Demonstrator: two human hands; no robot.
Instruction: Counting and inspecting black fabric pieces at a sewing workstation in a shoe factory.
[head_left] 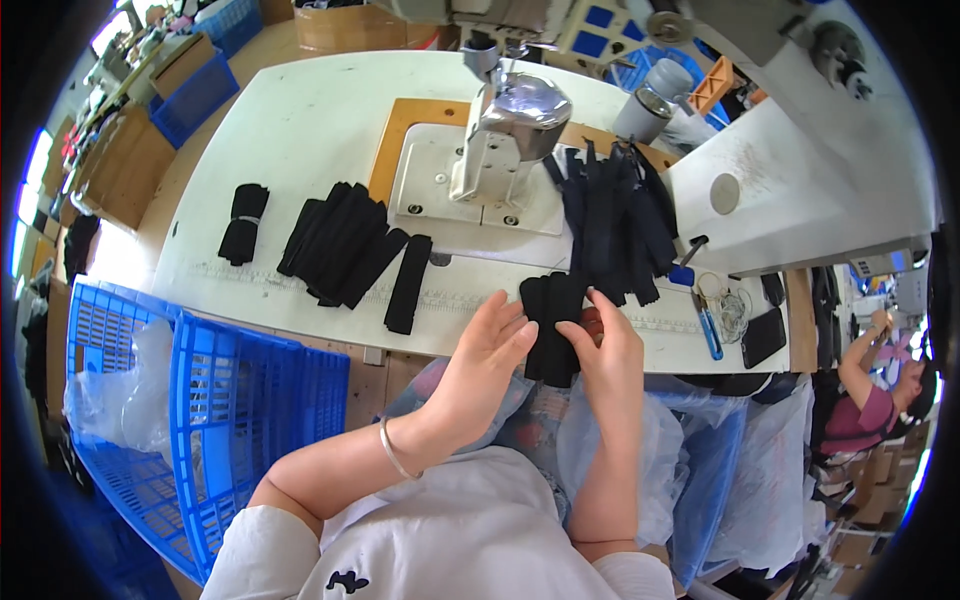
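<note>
Strips of black fabric, stacked into a flat, narrow bundle [550, 345], lie at the near edge of the white tabletop [290, 115], on the person's side of the chrome-and-white sewing machine head [513, 130] and slightly to its right. From where I stand, the person's right hand [610, 350] is gripping that bundle by its right side, the thumb pressed flat across the top and the other fingers curled in at the edge. The left hand [485, 350] is loosely open, palm turned toward the stack, its thumb reaching to the left edge; whether it presses there I cannot tell. A thin, pale bangle [397, 450] circles the left wrist. Left of the machine head and nearer the person, a single black fabric strip [408, 287] lies apart from the bundle, next to a fanned pile of black strips [330, 248], with a black roll tied by a pale band [243, 225] farther left. Just right of the machine head spreads a heap of long, dark navy strips [618, 220]. Farther right and nearer the person rest a blue-handled cutting tool [709, 328] and a flat black rectangular object [764, 338].
</note>
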